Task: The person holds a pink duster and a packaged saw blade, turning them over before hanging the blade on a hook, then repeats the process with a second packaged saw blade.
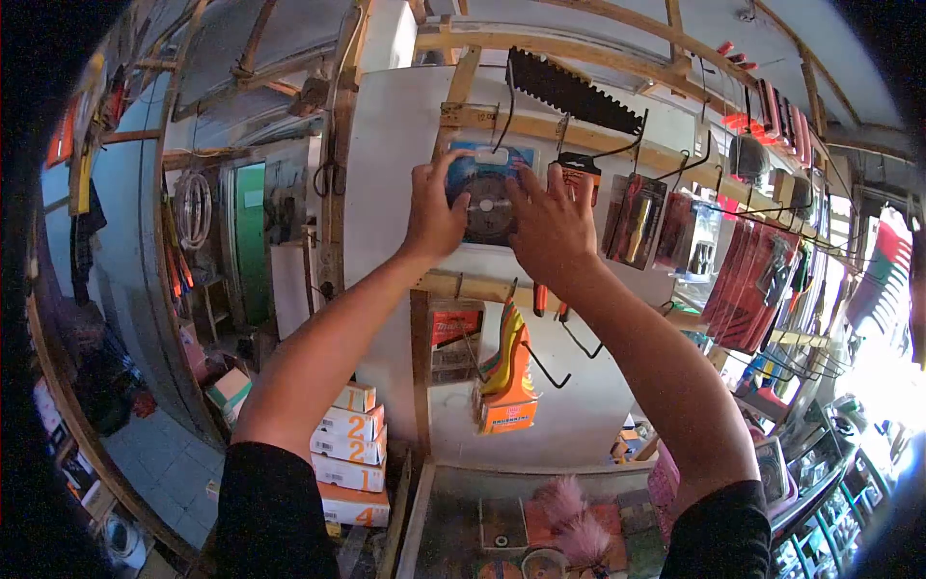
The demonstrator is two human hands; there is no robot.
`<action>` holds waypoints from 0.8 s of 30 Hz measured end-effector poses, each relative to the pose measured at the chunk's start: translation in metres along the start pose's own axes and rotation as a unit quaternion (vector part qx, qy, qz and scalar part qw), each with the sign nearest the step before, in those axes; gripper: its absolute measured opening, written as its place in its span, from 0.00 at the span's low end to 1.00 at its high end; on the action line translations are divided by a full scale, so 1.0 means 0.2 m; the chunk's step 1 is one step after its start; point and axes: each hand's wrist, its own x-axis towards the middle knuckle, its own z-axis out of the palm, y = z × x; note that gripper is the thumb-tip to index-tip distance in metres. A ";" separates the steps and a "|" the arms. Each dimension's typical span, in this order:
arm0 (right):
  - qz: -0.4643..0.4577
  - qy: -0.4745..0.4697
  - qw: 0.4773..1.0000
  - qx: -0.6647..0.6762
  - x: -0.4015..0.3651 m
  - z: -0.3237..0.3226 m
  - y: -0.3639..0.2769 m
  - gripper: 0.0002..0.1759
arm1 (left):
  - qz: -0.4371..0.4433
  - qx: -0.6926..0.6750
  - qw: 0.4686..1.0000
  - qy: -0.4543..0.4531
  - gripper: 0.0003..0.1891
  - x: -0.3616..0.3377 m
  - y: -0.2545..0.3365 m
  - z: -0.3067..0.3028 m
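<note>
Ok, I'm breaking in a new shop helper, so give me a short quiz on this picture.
1. True or false: the left hand and the right hand both touch the blade pack hanging on the wall.
2. What is stacked below the left arm? A) numbered boxes B) buckets C) tyres
3. Fill in: the packs hanging in a row at the right are mostly ___ in colour.

Key: 1 true; 2 A; 3 red.
</note>
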 end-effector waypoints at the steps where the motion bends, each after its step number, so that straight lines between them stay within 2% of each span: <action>1: -0.005 -0.007 1.000 -0.017 0.01 0.01 -0.01 0.41 | 0.012 0.005 1.000 -0.003 0.36 -0.01 -0.02 0.01; 6: -0.029 -0.029 0.996 -0.084 0.09 0.06 -0.03 0.37 | 0.067 0.050 0.996 -0.018 0.42 0.01 -0.13 0.05; 10: -0.050 -0.021 0.994 -0.092 0.11 0.07 -0.01 0.27 | -0.004 0.069 0.994 -0.079 0.45 0.02 -0.13 0.05; 13: -0.043 -0.032 0.995 -0.083 0.15 0.09 -0.02 0.26 | -0.005 0.086 0.990 -0.115 0.45 0.03 -0.16 0.04; 15: -0.033 -0.090 0.991 -0.099 0.18 0.07 -0.03 0.32 | 0.028 0.103 0.987 -0.121 0.45 0.06 -0.17 0.03; 16: -0.028 -0.120 0.987 -0.105 0.19 0.06 -0.04 0.36 | 0.009 0.109 0.985 -0.135 0.45 0.08 -0.17 0.03; 18: -0.023 -0.111 0.989 -0.099 0.21 0.07 -0.03 0.36 | -0.031 0.123 0.979 -0.160 0.46 0.12 -0.15 0.02; 20: -0.022 -0.083 0.992 -0.094 0.21 0.10 -0.04 0.36 | -0.022 0.155 0.973 -0.169 0.45 0.13 -0.13 0.00; 24: -0.028 -0.126 0.989 -0.074 0.19 -0.03 -0.04 0.36 | -0.029 0.210 0.959 -0.187 0.43 0.09 0.03 -0.09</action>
